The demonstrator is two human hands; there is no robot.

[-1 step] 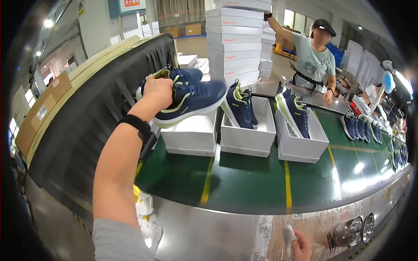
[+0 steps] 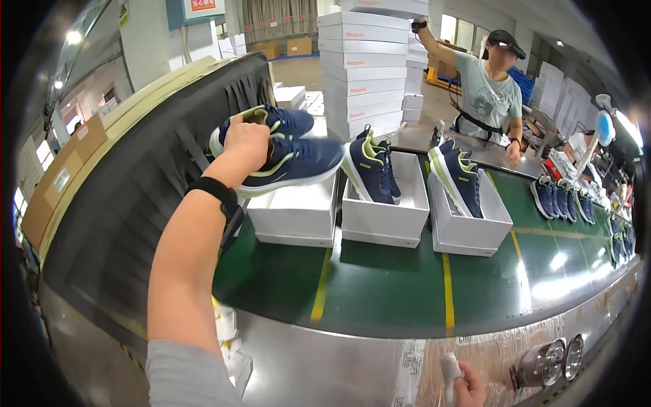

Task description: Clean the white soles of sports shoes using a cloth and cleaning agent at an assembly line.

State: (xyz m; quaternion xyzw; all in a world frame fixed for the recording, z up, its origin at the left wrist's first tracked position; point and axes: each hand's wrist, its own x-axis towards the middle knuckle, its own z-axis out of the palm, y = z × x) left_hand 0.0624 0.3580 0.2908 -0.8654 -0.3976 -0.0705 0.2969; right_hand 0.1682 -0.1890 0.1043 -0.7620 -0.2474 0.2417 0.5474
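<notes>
Left hand (image 2: 245, 144): fingers clamped at the heels of two navy shoes (image 2: 305, 161), toes rightward, over the leftmost white box (image 2: 295, 229). Right hand (image 2: 469, 385), low: fingers curled around a white wad (image 2: 449, 368), near a metal container (image 2: 539, 366). Beyond: middle box (image 2: 383, 229) and right box (image 2: 468, 235), each with navy shoes tilted inside, on green belt (image 2: 386, 285). Co-worker (image 2: 489, 95) across, one hand at stacked boxes (image 2: 359, 68).

Left hand (image 2: 247, 141) with fingertips hidden at navy sneakers (image 2: 302, 157), right hand (image 2: 470, 388) cut off along the near side of the counter (image 2: 312, 363)
</notes>
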